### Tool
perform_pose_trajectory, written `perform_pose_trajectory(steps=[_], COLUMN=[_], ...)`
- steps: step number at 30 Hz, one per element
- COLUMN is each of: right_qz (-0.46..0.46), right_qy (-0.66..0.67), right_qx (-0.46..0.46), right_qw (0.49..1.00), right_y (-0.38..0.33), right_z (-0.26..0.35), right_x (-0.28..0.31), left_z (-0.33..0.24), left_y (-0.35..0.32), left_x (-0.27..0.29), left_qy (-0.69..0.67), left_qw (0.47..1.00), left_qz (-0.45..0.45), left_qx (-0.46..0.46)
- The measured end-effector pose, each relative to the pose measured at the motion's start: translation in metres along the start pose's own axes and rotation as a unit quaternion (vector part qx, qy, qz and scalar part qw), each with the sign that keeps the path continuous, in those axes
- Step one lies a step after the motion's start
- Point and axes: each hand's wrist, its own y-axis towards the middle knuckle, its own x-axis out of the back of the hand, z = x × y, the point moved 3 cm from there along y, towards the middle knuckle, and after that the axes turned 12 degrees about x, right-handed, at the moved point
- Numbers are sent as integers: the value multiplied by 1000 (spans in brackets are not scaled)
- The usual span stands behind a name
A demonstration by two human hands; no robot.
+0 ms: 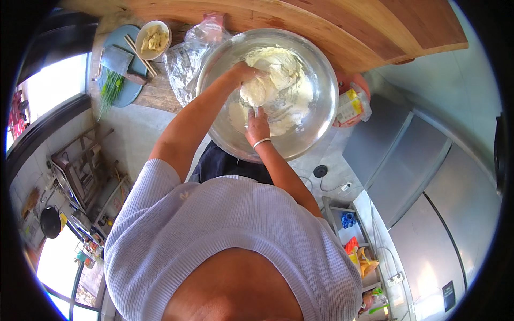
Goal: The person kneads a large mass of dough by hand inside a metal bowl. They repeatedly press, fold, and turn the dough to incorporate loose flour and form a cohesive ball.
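Note:
A wide metal bowl [325, 104] holds a lump of pale, floury dough [259, 92] with loose flour [297, 109] smeared around it. My left hand [244, 74] reaches in from the left and grips the upper left side of the dough, its fingertips partly sunk in it. Just below the lump is my right hand [258, 127], wearing a pale bangle at the wrist. Its flour-coated fingers are stretched apart toward the dough's lower edge; whether they press into it I cannot tell.
Left of the bowl lie a crumpled clear plastic bag [187, 64] and a blue board [128, 96] with a cleaver [118, 60], green onions [111, 88] and chopsticks [140, 55]. A white bowl [167, 32] holds yellowish pieces. A flour bag [352, 107] stands at the right.

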Motion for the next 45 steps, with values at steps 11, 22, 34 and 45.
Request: perform_pose_trajectory(steps=[11,22,34,45], right_qz=[41,-232,207,-37], right_qy=[60,210,-160,65], right_qx=[65,-86,-15,9], right_qw=[995,946,965,997], right_y=[6,14,33,-5], right_z=[-26,-54,-26,-74], right_x=[-31,80,62,100], left_z=[20,73,96,56], left_y=[-53,-25,-8,-86], left_x=[-11,-27,-17,-53], left_qy=[409,46,154,555], left_qw=[801,992,955,687], left_qz=[-377,-92,-156,-205], left_qx=[-221,-76,-197,-422])
